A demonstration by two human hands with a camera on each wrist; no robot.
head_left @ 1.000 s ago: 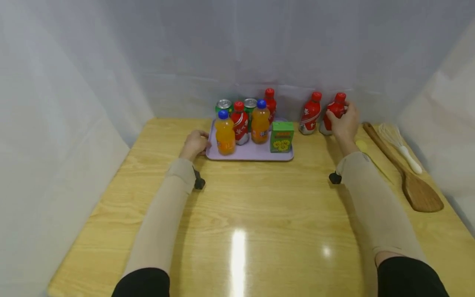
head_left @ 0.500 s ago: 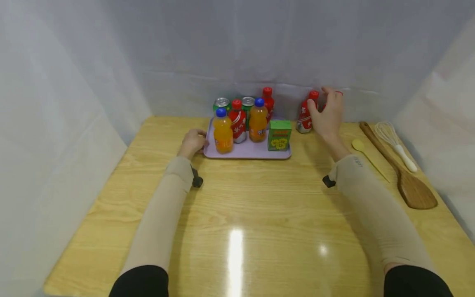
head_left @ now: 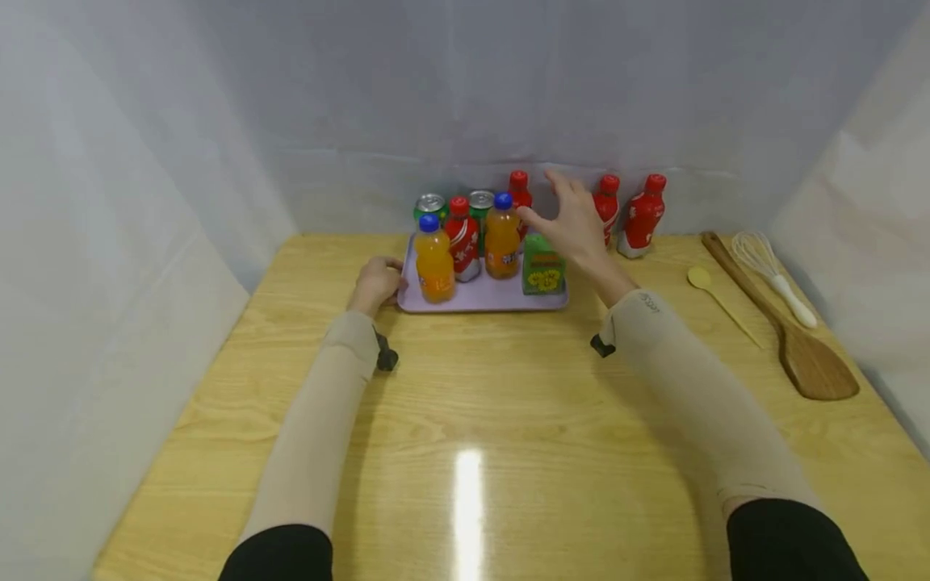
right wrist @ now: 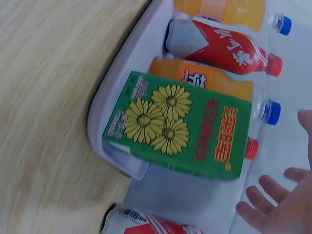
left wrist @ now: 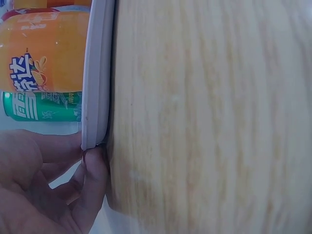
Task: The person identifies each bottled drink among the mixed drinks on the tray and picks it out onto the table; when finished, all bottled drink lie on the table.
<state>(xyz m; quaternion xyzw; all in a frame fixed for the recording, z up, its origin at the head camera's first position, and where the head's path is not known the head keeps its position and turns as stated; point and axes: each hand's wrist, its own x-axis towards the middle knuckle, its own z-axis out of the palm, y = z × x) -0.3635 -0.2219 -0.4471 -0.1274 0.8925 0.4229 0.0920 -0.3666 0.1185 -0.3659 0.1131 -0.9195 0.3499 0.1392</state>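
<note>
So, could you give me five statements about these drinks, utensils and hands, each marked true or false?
1. The left hand grips the lilac tray. True.
2. The right hand holds a bottle. False: that hand holds nothing.
3. Both orange Fanta bottles have blue caps. True.
4. Every red-capped bottle stands on the tray. False: two red-capped bottles stand on the table, right of the tray.
5. The wooden spatula lies between the yellow spoon and the white-handled whisk. True.

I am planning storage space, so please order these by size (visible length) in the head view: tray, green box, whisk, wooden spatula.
Wooden spatula
Tray
Whisk
Green box
</note>
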